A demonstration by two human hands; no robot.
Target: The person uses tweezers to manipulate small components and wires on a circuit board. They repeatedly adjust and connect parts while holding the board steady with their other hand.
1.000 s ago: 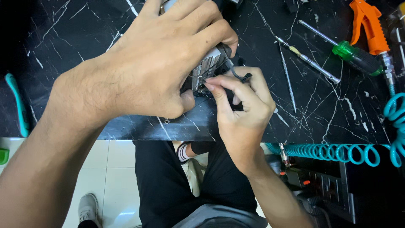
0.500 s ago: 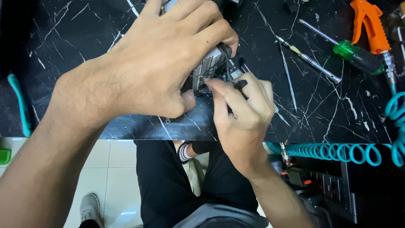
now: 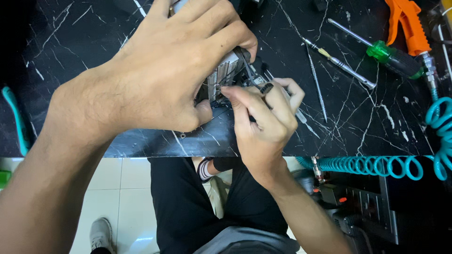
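Hands fill the middle of the head view, both working at one small device above a black marble table [image 3: 70,42] with white veins.

Left hand [image 3: 160,80] comes in from the lower left and is closed around a small metal part [image 3: 225,77], grey with fine ribs on its side. The fingers go over the top of it and the thumb presses from below, so most of the part is hidden. It is held just above the table, near the front edge.

Right hand [image 3: 266,124] rises from below and is closed in a pinch on a thin black tool [image 3: 263,84]. The tip of this tool touches the ribbed side of the metal part, just beside the left fingertips.

To the right, on the table, lie a thin metal pick [image 3: 316,84], a slim screwdriver [image 3: 339,63] with a yellowish neck, and a screwdriver with green handle [image 3: 393,57]. An orange tool [image 3: 405,23] lies at the top right corner. A teal coiled hose [image 3: 376,165] runs along the front edge of the table and curls up at the right side. Below the table show dark trousers [image 3: 188,207] and white floor tiles [image 3: 127,188].
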